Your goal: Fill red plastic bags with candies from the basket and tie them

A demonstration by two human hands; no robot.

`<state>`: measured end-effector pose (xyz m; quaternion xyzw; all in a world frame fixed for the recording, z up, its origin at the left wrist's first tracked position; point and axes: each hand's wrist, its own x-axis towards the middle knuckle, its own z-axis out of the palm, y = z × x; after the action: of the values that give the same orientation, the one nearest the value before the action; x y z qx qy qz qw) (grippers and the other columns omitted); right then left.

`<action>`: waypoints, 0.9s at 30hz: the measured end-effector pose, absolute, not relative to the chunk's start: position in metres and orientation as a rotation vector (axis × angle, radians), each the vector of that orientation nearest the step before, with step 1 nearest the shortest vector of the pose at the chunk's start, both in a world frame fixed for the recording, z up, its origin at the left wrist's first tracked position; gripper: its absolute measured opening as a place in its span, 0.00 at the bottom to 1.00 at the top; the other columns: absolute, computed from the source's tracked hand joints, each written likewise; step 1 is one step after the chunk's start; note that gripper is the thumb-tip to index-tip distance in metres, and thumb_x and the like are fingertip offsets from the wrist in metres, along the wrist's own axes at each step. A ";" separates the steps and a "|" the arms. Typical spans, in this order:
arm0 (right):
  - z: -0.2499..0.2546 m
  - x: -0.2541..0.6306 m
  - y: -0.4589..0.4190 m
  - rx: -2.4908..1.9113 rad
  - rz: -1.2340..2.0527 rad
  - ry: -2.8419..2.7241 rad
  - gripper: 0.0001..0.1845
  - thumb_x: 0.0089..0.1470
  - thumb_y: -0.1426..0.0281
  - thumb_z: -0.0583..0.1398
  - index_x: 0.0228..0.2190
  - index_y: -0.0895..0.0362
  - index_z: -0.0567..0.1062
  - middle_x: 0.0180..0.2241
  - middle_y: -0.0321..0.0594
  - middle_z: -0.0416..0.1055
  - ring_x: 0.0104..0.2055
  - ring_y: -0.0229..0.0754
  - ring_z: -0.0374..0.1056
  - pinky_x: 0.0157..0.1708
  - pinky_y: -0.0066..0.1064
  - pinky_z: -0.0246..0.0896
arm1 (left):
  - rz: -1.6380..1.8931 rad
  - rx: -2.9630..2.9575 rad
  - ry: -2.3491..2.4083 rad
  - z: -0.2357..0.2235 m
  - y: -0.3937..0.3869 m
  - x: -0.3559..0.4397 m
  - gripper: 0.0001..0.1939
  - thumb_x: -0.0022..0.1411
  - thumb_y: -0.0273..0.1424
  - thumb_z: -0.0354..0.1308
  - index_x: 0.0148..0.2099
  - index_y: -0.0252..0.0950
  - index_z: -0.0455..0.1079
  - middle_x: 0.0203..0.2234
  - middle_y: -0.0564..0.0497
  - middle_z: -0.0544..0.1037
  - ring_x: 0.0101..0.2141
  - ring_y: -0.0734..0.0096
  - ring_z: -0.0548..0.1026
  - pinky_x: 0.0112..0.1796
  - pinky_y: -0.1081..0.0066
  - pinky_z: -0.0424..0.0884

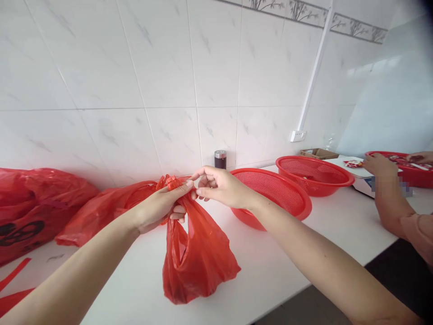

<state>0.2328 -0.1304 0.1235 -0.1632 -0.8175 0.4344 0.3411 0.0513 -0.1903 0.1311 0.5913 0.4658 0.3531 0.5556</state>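
Note:
A red plastic bag (206, 253) hangs from my left hand (169, 201), its lower end at the white table. My left fingers are wrapped round the gathered neck, and a bunched red end (173, 182) sticks up above my thumb. My right hand (219, 185) is beside the neck, its fingers bent and apart. Its index fingertip meets my left thumb, and its thumb is close to the bag. I see nothing between the right fingers. What the bag holds is hidden.
Red plastic bags (37, 207) lie along the wall at left. A red mesh basket (270, 192) is behind my right forearm; another basket (314, 174) stands farther right. A dark lidded cup (220, 160) is by the wall. At right, a co-worker's hands work at a red basin (417, 176) near a scale (367, 186).

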 end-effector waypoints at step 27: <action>0.054 0.230 -0.154 -0.524 1.294 -1.898 0.10 0.62 0.61 0.53 0.37 0.53 0.70 0.34 0.33 0.70 0.35 0.35 0.67 0.37 0.28 0.63 | 0.996 2.454 1.413 0.081 -0.186 0.048 0.23 0.56 0.20 0.45 0.50 0.42 0.70 0.40 0.52 0.76 0.39 0.70 0.75 0.38 0.72 0.71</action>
<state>0.2296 -0.1541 0.0539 -0.2055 -0.7443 0.5072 0.3827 0.0479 -0.1857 0.0809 0.8155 0.4697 0.3309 0.0699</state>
